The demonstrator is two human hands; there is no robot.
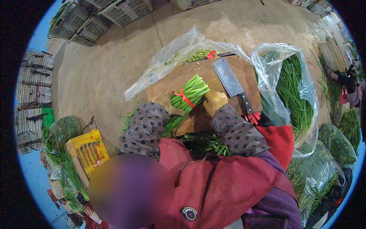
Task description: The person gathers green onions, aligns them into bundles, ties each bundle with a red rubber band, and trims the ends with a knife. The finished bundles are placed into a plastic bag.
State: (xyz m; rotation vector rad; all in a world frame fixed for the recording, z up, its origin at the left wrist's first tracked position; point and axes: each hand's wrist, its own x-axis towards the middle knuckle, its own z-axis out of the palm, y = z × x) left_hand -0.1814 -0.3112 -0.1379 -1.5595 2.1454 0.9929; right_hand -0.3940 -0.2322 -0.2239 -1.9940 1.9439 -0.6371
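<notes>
A bundle of green chives [190, 93] lies slantwise over a brown wooden board [174, 75], its pale cut ends toward the upper right. Red tape [184, 98] is knotted around its stems. My left hand [165, 103], in a tan glove, grips the bundle from the left side. Beside the cut ends, my gloved right hand [215, 100] is curled into a fist with nothing visible in it. A cleaver [228, 78] rests on the board to the right, its black handle toward me. Red strips [252, 118] lie by the handle at the board's corner.
Clear plastic [171, 57] edges the board's far side, with chopped green trimmings [200, 55] in it. An open plastic bag of long greens [294, 94] stands right. A yellow crate [91, 151] sits lower left. Grey crates [125, 11] line the back; another person [350, 81] is far right.
</notes>
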